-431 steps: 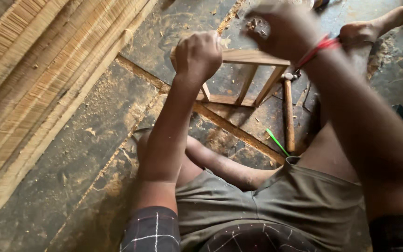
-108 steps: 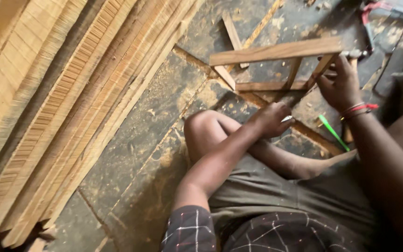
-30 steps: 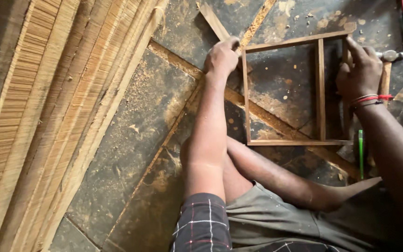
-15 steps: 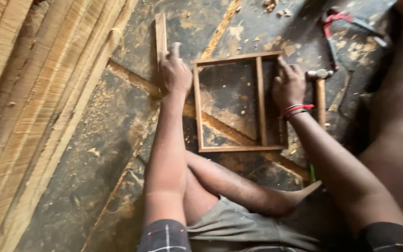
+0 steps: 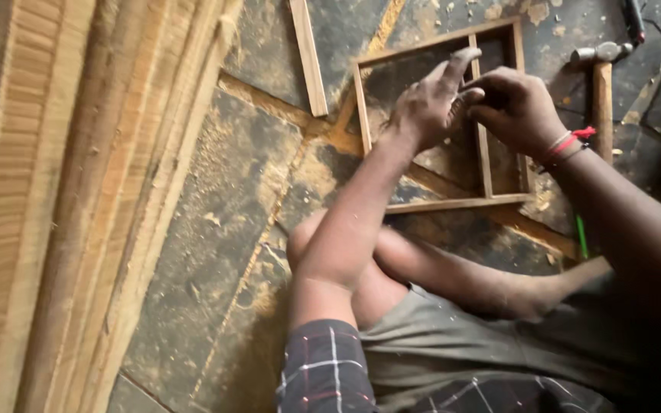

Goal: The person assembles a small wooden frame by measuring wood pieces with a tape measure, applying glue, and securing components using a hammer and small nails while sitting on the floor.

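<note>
A small rectangular wooden frame (image 5: 447,204) with one middle slat lies flat on the dusty stone floor in front of my folded legs. My left hand (image 5: 426,107) hovers over the frame's left half, fingers spread and index finger stretched out. My right hand (image 5: 516,107), with a red band at the wrist, is curled just beside it over the middle slat, fingertips almost touching the left hand. Whether something small sits between its fingers is hidden.
A loose wooden slat (image 5: 308,57) lies left of the frame. A hammer (image 5: 602,88) rests to the frame's right, with a green pencil (image 5: 579,233) below it and a dark-handled tool (image 5: 633,19) at the top right. Long stacked planks (image 5: 78,199) fill the left side.
My left hand left the loose slat and moved right; my right hand left the frame's right rail. Both now meet over the middle slat.
</note>
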